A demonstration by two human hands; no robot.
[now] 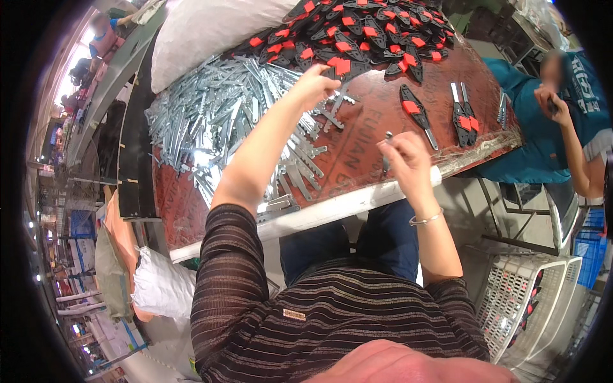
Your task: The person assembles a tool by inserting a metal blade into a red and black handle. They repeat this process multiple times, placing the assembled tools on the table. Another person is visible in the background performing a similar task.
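Observation:
My left hand (314,84) reaches forward over the table and closes its fingers on a black handle with a red button (340,66) at the near edge of a big heap of such handles (364,29). My right hand (407,157) is held near the table's front edge, pinching a small toothed metal strip (387,153) upright between its fingertips. A large pile of silver metal strips (217,115) lies to the left, under my left forearm. A few single black-and-red handles (415,108) (461,113) lie apart on the red-brown tabletop (364,143).
Another person in a teal shirt (562,115) sits at the right end of the table, hands raised. A large white sack (204,29) lies at the far left. A white plastic crate (530,300) stands on the floor at lower right, white bags (159,287) at lower left.

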